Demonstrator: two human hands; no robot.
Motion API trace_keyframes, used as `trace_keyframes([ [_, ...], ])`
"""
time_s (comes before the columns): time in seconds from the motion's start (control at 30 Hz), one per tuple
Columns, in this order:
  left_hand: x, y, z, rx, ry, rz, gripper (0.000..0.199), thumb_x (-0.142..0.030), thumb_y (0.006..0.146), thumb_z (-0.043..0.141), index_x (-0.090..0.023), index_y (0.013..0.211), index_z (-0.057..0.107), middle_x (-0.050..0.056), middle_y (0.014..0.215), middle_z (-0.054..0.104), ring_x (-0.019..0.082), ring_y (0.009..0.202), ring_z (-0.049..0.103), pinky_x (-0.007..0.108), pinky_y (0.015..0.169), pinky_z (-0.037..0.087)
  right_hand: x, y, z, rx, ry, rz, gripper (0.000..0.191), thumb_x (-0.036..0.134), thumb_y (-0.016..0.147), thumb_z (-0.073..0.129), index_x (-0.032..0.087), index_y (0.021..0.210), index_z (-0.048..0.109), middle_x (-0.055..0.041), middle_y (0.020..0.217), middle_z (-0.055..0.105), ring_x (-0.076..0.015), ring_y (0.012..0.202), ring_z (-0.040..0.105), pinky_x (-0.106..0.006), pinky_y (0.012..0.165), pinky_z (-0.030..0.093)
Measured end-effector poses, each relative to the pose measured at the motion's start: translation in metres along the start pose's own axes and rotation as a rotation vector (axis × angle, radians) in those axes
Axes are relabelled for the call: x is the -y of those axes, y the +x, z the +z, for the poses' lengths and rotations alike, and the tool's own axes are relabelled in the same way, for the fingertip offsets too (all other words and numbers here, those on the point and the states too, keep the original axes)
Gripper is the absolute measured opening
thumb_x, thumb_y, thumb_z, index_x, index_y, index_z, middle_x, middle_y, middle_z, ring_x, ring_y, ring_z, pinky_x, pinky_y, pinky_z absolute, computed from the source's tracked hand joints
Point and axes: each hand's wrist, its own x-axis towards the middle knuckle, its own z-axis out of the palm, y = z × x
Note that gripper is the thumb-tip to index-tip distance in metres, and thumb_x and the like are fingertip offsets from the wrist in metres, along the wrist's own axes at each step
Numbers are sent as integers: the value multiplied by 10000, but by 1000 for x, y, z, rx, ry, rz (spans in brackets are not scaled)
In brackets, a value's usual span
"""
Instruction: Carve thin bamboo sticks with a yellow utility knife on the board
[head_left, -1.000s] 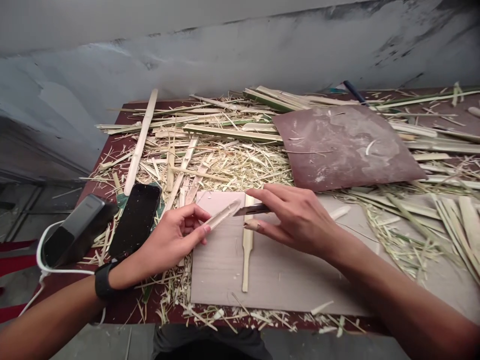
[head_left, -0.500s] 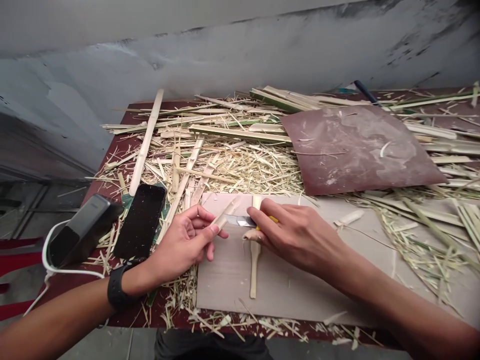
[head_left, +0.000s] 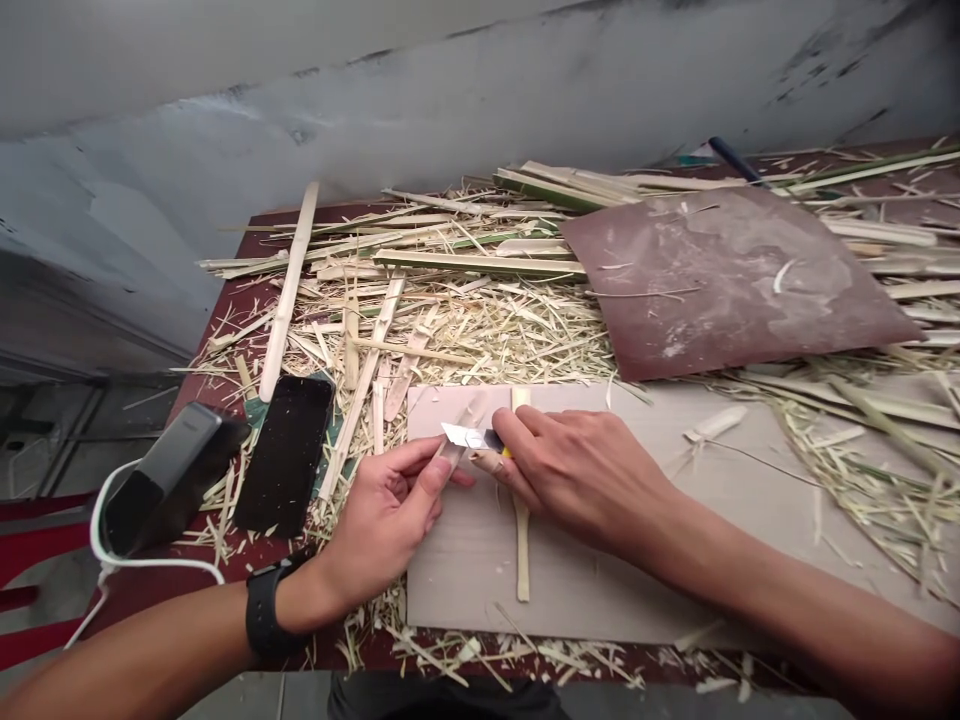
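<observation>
My left hand (head_left: 401,505) pinches a short, pale bamboo strip (head_left: 470,410), which slants up and away from the fingers. Wrapped round the yellow handle of a utility knife (head_left: 463,436), my right hand (head_left: 574,455) has the blade against the strip or right beside it; the exact contact is too fine to tell. The right thumb wears a light tan wrapping (head_left: 487,460). Below the right hand, a carved bamboo piece (head_left: 523,560) with a narrow handle lies on the pale board (head_left: 457,590), partly hidden by that hand.
Bamboo shavings (head_left: 517,330) and split strips cover the table behind the board. A sheet of brown sandpaper (head_left: 735,280) rests on them at right. At left lie a black phone (head_left: 285,455) and a dark box-shaped device (head_left: 176,475) with a white cable (head_left: 161,563).
The knife blade has turned to show more of its flat side, and my hands have come a little closer together. The whole view has shifted slightly.
</observation>
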Motion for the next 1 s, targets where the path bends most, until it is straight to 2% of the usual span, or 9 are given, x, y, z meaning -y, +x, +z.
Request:
trace_keyframes([
  [0.07,2,-1,0,-3,37,9,326,-404,1013,594,-148,1166,727,54,792,683,57,505,377,196,446,285,1,0,0,4,26,6,281,380,1056,364,232,828,436,10,657,560,-166,469,505,-315,504,148],
  [0.17,4,-2,0,-3,90,20,334,-406,1026,575,-140,1119,755,-9,632,523,72,515,343,221,465,248,1,0,-1,-11,70,11,299,392,1063,336,232,828,431,8,649,559,-179,507,538,-313,518,171],
  [0.27,4,-3,0,-11,97,25,345,-410,1031,566,-135,1101,762,-38,587,410,81,519,323,236,474,233,2,0,-1,-10,87,31,283,393,1053,366,232,828,429,5,658,561,-189,540,560,-310,526,181],
  [0.6,4,-2,0,-12,83,-22,334,-439,1030,571,-163,1053,756,-46,582,375,94,539,350,243,477,249,8,-2,3,8,-36,115,398,460,1086,222,230,846,440,-15,678,560,-183,504,521,-313,517,165],
  [0.7,3,-2,0,-5,58,-35,332,-446,1022,582,-162,996,753,-37,590,431,85,533,343,238,474,249,7,-3,2,15,-73,118,378,457,1082,254,226,854,449,-15,677,556,-181,501,513,-313,520,162],
  [0.8,1,-1,0,3,38,-47,339,-456,1011,596,-157,975,752,25,726,623,66,527,344,229,470,258,5,-2,0,19,-104,112,331,441,1069,326,223,859,459,-15,683,558,-185,511,520,-310,529,173],
  [0.9,-1,1,0,1,28,-68,337,-461,1001,610,-168,1072,761,85,893,723,55,518,338,220,459,256,3,-1,-3,27,-115,114,325,450,1062,359,223,856,468,-12,682,555,-195,524,535,-308,539,184],
  [1.0,-4,3,-1,8,8,-78,336,-449,996,620,-187,1157,755,86,888,739,56,515,340,206,452,266,1,0,-5,53,-118,136,355,480,1064,346,222,863,484,-11,685,565,-194,521,535,-306,540,184],
])
